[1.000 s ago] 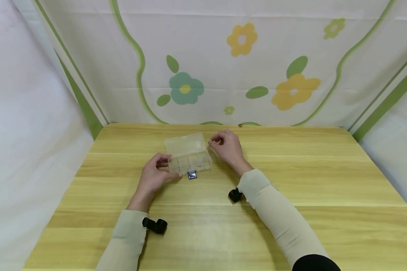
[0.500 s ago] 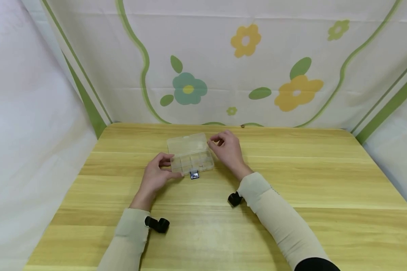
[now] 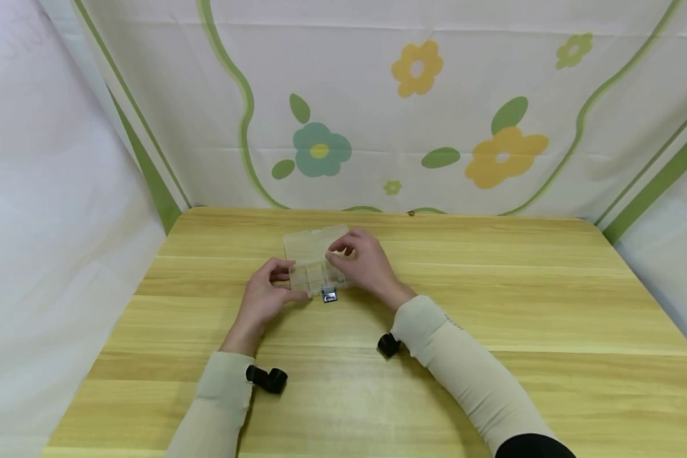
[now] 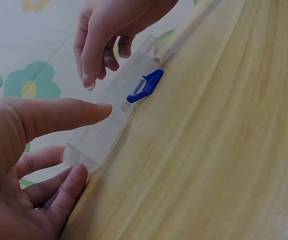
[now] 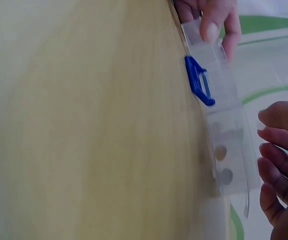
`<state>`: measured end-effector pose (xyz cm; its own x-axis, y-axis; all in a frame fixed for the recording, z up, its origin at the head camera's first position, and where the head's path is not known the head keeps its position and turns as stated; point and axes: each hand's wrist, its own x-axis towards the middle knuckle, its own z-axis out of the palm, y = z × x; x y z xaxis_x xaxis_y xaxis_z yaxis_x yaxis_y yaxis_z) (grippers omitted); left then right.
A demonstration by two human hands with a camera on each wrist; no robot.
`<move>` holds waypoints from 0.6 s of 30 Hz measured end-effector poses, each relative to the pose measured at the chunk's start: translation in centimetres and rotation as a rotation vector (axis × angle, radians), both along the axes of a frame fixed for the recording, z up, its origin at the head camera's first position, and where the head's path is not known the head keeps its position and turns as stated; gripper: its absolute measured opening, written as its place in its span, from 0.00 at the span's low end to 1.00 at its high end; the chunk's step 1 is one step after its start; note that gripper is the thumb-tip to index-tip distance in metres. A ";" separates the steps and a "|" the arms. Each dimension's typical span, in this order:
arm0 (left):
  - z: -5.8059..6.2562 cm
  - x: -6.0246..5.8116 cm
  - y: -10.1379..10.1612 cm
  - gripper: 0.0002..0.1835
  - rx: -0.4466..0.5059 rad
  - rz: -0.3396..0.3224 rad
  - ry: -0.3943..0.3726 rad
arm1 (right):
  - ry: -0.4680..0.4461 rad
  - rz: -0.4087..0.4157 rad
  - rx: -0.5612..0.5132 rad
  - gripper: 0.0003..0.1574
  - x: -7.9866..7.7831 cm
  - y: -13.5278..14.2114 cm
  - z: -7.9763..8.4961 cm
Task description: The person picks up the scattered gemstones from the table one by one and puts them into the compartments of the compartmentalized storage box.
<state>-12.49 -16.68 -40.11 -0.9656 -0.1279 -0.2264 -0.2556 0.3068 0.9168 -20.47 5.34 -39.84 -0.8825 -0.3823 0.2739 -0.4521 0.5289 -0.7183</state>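
A clear plastic compartment box (image 3: pixel 299 277) lies on the table with its lid (image 3: pixel 303 247) folded back. At its front edge a blue latch (image 4: pixel 149 88) hangs down. My left hand (image 3: pixel 262 294) grips the box's left end, thumb along the front and fingers behind. Over the right compartments hovers my right hand (image 3: pixel 366 262), thumb and index fingertips close together; I cannot tell whether something small is between them. In the right wrist view, small round discs (image 5: pixel 226 176) show in the right end of the box, nearest the right hand.
The wood-grain table (image 3: pixel 343 394) reaches back to a white curtain (image 3: pixel 366 114) printed with flowers. Black wrist cameras (image 3: pixel 276 380) are strapped at both sleeve cuffs.
My right hand has moved left from beside the lid to over the box's right compartments. The left hand keeps its grip, and the whole head view has shifted slightly.
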 end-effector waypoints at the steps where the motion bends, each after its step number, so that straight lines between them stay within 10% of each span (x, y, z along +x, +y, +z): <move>1: 0.0 0.0 0.0 0.39 -0.002 -0.001 0.000 | 0.007 0.018 0.015 0.06 0.1 -0.1 0.0; 18: -0.1 0.0 0.0 0.39 0.008 0.004 -0.001 | 0.026 0.101 0.098 0.03 0.4 -1.0 -0.2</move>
<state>-12.52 -16.70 -40.22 -0.9649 -0.1298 -0.2283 -0.2576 0.2989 0.9188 -20.09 4.33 -40.04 -0.8312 -0.4952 0.2526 -0.5242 0.5470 -0.6527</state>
